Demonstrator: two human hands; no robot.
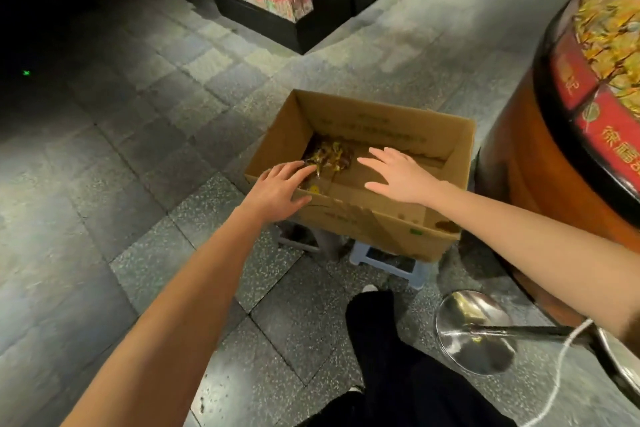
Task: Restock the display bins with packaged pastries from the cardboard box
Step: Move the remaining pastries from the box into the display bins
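Over an open cardboard box (363, 222) both my bare arms reach forward and down. My left hand (280, 191) crosses the box's near rim with fingers straight and slightly spread, holding nothing, its fingertips right at a small heap of packaged pastries (330, 154) in gold and dark wrappers; I cannot tell whether they touch. The heap lies on the box bottom, toward the far left corner. My right hand (398, 177) hovers flat above the box's bare middle, fingers fanned wide, empty. The box sits on a pale plastic stool (388, 265) on a grey speckled tile floor (145, 253). Just right of the box stands a round display bin (561, 90) with a red band, heaped with yellow packets. My dark trouser leg (381, 340) shows below
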